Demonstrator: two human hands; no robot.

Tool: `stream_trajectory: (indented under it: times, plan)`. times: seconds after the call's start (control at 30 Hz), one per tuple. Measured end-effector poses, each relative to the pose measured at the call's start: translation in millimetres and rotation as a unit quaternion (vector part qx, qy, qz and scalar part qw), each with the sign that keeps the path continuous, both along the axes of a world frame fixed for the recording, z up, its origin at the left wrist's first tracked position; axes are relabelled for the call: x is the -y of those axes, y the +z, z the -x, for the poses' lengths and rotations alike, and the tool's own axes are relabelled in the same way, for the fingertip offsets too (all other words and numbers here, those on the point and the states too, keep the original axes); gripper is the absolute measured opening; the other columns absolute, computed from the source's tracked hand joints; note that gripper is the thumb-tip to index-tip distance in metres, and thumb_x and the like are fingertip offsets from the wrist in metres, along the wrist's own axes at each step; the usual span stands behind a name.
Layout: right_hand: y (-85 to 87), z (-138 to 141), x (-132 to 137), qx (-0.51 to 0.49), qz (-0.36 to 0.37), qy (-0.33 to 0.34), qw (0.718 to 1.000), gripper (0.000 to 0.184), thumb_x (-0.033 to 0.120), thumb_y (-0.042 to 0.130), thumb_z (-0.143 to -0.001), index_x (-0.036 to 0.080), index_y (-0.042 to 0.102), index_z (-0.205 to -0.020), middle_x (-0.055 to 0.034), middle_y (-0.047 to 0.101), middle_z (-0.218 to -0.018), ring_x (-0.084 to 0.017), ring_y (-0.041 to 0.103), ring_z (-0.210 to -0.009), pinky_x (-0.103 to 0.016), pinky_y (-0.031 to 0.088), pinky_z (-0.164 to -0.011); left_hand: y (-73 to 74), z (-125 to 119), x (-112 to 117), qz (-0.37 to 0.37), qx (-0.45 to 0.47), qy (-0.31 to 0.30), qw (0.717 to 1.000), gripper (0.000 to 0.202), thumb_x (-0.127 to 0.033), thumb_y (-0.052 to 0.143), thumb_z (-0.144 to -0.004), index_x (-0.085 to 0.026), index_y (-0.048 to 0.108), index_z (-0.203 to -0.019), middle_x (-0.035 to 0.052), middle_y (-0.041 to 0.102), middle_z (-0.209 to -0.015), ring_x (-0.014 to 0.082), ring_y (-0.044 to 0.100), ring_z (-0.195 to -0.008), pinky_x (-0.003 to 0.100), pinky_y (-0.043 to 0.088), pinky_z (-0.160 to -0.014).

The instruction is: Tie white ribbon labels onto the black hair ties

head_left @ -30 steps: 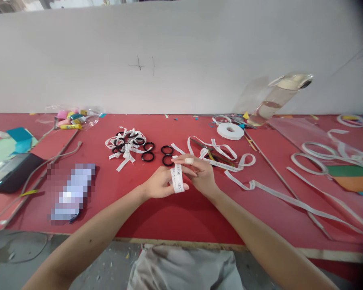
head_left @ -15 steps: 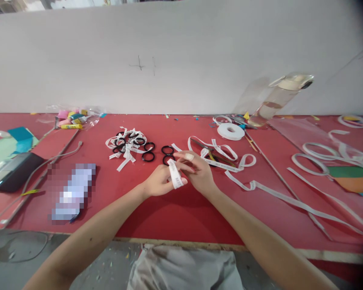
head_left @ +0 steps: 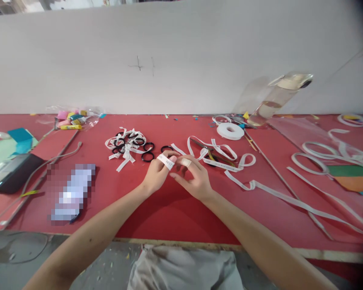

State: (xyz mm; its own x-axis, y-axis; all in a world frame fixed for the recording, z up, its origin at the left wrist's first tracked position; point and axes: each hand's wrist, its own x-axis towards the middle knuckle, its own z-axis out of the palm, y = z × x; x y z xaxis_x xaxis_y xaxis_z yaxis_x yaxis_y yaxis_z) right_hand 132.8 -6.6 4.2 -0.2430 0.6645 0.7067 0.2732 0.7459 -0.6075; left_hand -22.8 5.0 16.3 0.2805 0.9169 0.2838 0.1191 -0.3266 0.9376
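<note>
My left hand [head_left: 157,174] pinches a short white printed ribbon piece [head_left: 166,162] above the red table [head_left: 175,209]. My right hand [head_left: 191,177], with a white band on one finger, is curled against the same ribbon. Both hands sit just in front of loose black rings [head_left: 147,156]. A pile of black rings tied with white ribbon [head_left: 127,143] lies further left. A long white printed ribbon [head_left: 230,163] runs off to the right.
A white tape roll [head_left: 230,131] and a tilted clear bottle [head_left: 275,98] stand at the back right. Scissors [head_left: 213,155] lie under the ribbon loops. A dark device [head_left: 15,171] with a cable and coloured items [head_left: 69,119] sit left. White strips [head_left: 317,155] cover the right side.
Both hands moved away from me toward the black rings. The ribbon piece turned from hanging upright to lying nearly flat across my left fingertips.
</note>
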Motion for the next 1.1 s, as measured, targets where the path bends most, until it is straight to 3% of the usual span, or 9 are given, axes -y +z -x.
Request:
stream_trajectory:
  times: [0.33,0.6,0.77,0.93,1.1]
  plan:
    - [0.2,0.8,2.0,0.023,-0.021,-0.037,0.999,0.009,0.024,0.063,-0.091,0.023,0.062,-0.100,-0.0048,0.066,-0.089,-0.013,0.062,-0.066,-0.025,0.055,-0.054,-2.4,0.0,0.2,-0.030,-0.088,0.046,0.995,0.039,-0.048,0.037,-0.100,-0.020,0.063,-0.107,0.0043,0.071,-0.095,0.0189,0.066,-0.089,0.032,0.047,-0.088]
    - [4.2,2.2,4.4,0.048,-0.041,-0.062,0.996,0.005,0.025,0.064,-0.090,0.023,0.065,-0.095,-0.0055,0.071,-0.087,-0.016,0.067,-0.072,-0.030,0.057,-0.065,-0.7,-0.1,2.5,-0.046,-0.154,0.088,0.983,0.043,-0.050,0.032,-0.101,-0.021,0.061,-0.112,0.0057,0.073,-0.094,0.0220,0.069,-0.092,0.032,0.048,-0.084]
    - [3.9,3.5,5.4,0.053,-0.066,-0.084,0.993,0.007,0.026,0.067,-0.088,0.023,0.065,-0.094,-0.0055,0.072,-0.085,-0.018,0.069,-0.073,-0.030,0.057,-0.069,3.4,-0.2,4.1,-0.052,-0.208,0.112,0.970,0.045,-0.050,0.030,-0.101,-0.020,0.060,-0.117,0.0072,0.074,-0.097,0.0212,0.070,-0.082,0.031,0.046,-0.073]
    - [2.7,5.1,6.1,0.066,-0.057,-0.109,0.990,0.007,0.025,0.064,-0.090,0.023,0.065,-0.096,-0.0062,0.072,-0.085,-0.018,0.069,-0.073,-0.032,0.056,-0.070,4.1,0.1,2.5,-0.040,-0.226,0.128,0.965,0.044,-0.048,0.030,-0.101,-0.020,0.058,-0.119,0.0059,0.075,-0.089,0.0221,0.071,-0.079,0.031,0.046,-0.072]
    - [1.3,5.4,5.8,0.077,-0.066,-0.121,0.987,0.007,0.026,0.063,-0.091,0.023,0.066,-0.096,-0.0063,0.073,-0.084,-0.018,0.069,-0.072,-0.031,0.056,-0.069,2.2,1.2,1.4,-0.047,-0.202,0.124,0.970,0.042,-0.047,0.031,-0.101,-0.021,0.058,-0.120,0.0077,0.073,-0.106,0.0219,0.070,-0.089,0.031,0.047,-0.078]
